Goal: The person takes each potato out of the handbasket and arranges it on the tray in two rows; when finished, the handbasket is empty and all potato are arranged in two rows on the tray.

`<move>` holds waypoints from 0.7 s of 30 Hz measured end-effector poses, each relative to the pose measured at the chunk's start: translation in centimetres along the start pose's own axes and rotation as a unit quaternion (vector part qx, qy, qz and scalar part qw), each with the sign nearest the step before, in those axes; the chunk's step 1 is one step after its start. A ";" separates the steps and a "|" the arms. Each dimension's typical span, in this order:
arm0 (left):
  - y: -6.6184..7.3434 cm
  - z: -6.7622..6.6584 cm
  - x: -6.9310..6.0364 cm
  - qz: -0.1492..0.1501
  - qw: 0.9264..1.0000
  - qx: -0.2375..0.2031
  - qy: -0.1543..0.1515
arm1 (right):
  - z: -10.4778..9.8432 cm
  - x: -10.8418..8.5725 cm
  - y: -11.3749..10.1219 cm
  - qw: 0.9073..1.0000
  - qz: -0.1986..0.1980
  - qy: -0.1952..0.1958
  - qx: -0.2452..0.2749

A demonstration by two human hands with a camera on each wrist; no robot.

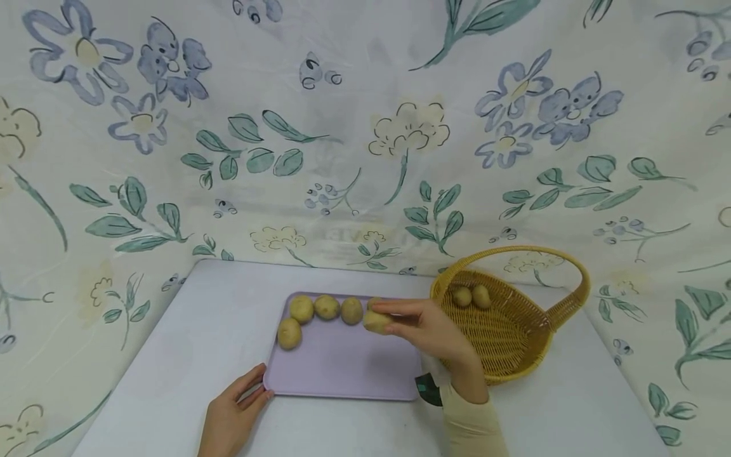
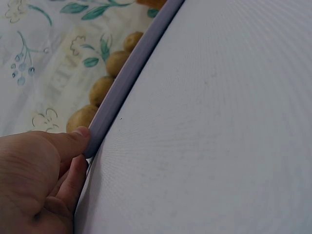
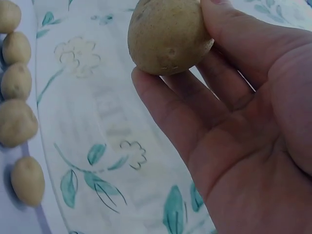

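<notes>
My right hand (image 1: 425, 330) (image 3: 243, 112) holds a potato (image 1: 375, 322) (image 3: 168, 36) between thumb and fingertips, above the far right part of the lilac tray (image 1: 342, 374). Several potatoes lie on the tray: one (image 1: 289, 334) at the left edge and a row along the far edge, its rightmost partly hidden behind my right hand. At the tray's near left corner, my left hand (image 1: 231, 412) (image 2: 39, 180) pinches the rim (image 2: 117, 92), the thumb on top in the left wrist view.
A yellow wicker basket (image 1: 497, 343) with a tall handle stands right of the tray, with two potatoes (image 1: 462, 296) (image 1: 481, 296) inside. Both rest on the white table (image 1: 223, 317). Behind the table hangs a floral cloth (image 1: 342, 158). My right forearm passes between tray and basket.
</notes>
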State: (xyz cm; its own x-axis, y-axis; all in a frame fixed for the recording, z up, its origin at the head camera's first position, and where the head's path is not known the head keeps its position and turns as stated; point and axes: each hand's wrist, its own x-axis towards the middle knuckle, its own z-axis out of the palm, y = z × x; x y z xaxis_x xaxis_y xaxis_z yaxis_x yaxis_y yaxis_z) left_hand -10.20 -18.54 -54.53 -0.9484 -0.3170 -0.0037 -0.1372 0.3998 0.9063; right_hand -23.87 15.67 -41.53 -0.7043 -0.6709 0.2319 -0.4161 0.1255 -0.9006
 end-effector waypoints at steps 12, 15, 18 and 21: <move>-0.1 0.0 -0.1 -0.005 1.000 -0.008 0.001 | 3.8 2.7 0.4 0.999 -0.048 0.010 -0.022; -0.3 0.1 -0.1 -0.004 1.000 -0.009 -0.002 | 4.7 3.2 0.6 0.998 -0.048 0.017 -0.033; -0.5 0.2 -0.2 0.001 1.000 -0.007 0.001 | 5.5 3.6 0.7 0.999 -0.037 0.014 -0.020; -0.6 0.3 -0.2 0.003 1.000 -0.009 0.004 | 6.2 4.1 1.0 0.999 -0.031 0.018 -0.012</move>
State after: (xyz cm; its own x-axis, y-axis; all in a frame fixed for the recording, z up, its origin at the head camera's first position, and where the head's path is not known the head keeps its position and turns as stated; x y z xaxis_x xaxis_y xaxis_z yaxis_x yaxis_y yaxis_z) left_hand -9.97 -18.48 -55.23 -0.9468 -0.3217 0.0045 -0.1269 0.3861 0.9137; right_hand -23.58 8.51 -43.72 -0.6961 -0.6519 0.3009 -0.4738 0.1022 -0.8747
